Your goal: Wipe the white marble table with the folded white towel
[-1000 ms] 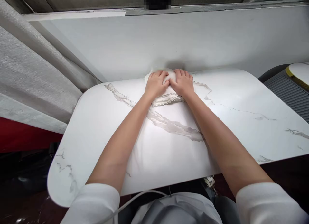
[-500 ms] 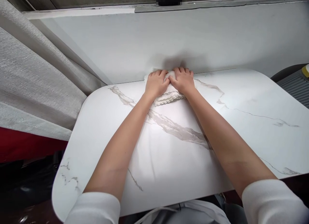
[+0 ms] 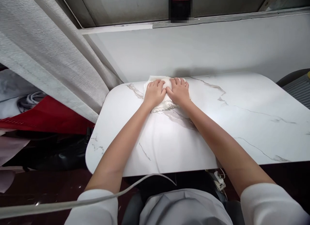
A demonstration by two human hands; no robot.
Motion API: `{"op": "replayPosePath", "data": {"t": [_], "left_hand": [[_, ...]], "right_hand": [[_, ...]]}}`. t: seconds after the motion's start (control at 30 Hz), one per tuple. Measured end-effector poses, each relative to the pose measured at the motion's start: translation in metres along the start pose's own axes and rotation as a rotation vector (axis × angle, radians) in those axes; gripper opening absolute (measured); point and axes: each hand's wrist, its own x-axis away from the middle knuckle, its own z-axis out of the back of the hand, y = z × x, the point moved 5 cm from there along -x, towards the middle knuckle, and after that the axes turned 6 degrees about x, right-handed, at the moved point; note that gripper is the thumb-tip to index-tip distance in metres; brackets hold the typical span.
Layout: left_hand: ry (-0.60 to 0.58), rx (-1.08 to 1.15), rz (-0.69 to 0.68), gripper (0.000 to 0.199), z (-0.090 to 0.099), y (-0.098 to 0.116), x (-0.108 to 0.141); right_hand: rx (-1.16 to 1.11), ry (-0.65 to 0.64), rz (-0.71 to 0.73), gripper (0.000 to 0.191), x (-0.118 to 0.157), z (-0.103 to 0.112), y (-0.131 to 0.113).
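A white folded cloth [image 3: 164, 106] with wavy edges lies on the white marble-patterned table [image 3: 237, 128], close to its far edge. My left hand [image 3: 155, 93] rests on the cloth's left part, palm down, its fingers bent over and pressing into it. On the right part, my right hand [image 3: 178, 91] grips the cloth in the same way. The two thumbs nearly meet in the middle. Both palms hide the cloth beneath them, and both forearms stretch across the table.
Behind the table runs a white wall panel [image 3: 205, 50] below a ledge. A grey curtain [image 3: 67, 53] hangs against the left end, with a red item [image 3: 48, 116] beyond it. A pale cable [image 3: 72, 204] crosses in front of my left sleeve. A ridged grey object [image 3: 299, 91] stands at right.
Both hands have drawn the cloth slightly back toward me from the wall. The view has tilted and shifted, so more of the curtain side and the near edge shows.
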Motion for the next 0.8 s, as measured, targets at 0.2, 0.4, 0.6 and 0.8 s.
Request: {"op": "replayPosePath", "data": {"t": [0.2,0.4,0.6,0.8], "left_hand": [[-0.038,-0.085,-0.058,0.045,0.006,0.03,0.059],[-0.057,-0.134,-0.134,0.045,0.02,0.07,0.132],[-0.06,-0.138,-0.208,0.045,0.039,0.094,0.197],[-0.035,-0.125,-0.237,0.046,0.058,0.076,0.232]], "right_hand": [[0.018,-0.022,0.022,0.059,0.065,0.013,0.0],[0.092,-0.007,0.076,0.06,0.145,0.022,-0.001],[0.144,0.077,0.163,0.06,0.218,0.03,-0.014],[0.113,0.089,0.283,0.057,0.244,0.032,-0.049]]}}
